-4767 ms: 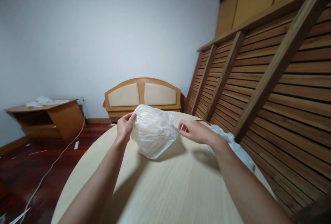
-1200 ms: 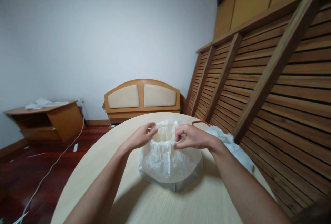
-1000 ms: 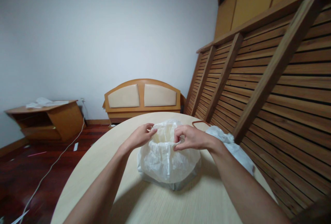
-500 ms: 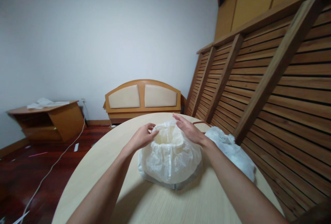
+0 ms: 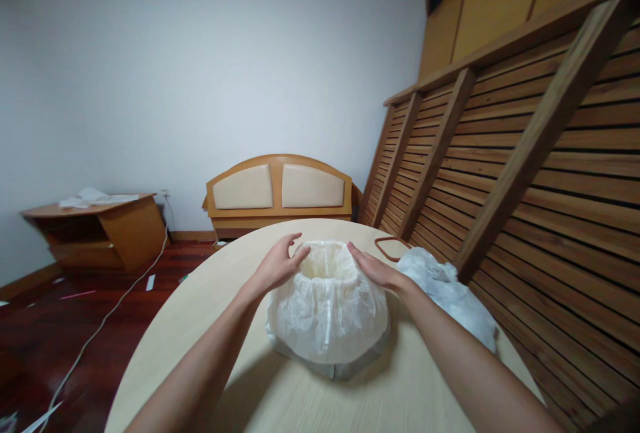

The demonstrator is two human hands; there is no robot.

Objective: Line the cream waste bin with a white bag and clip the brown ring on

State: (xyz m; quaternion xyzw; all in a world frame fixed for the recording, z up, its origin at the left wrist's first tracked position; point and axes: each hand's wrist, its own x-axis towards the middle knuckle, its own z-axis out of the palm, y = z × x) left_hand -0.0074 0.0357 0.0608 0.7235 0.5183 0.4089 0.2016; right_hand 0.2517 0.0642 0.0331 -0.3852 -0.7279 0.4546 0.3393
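A translucent white bag-like cover (image 5: 327, 326) with a gathered, elastic-looking rim stands on the round pale table (image 5: 200, 299). Its mouth faces up and shows a yellowish inside. At the left side of the rim is my left hand (image 5: 280, 263), thumb and fingers apart, the thumb by the edge. My right hand (image 5: 375, 267) rests against the right side of the rim with its fingers stretched out. Neither hand is closed round the cover.
On the table's right side lie a crumpled whitish plastic bag (image 5: 447, 296) and a brown loop-shaped object (image 5: 390, 246). Slatted wooden panels (image 5: 500, 173) lean along the right. A headboard (image 5: 277, 189) and a low cabinet (image 5: 125, 233) stand beyond.
My right hand has moved lower and closer against the cover's side. My left hand's fingers have lifted and spread from the rim. The cover's mouth looks rounder, and the view has shifted slightly.
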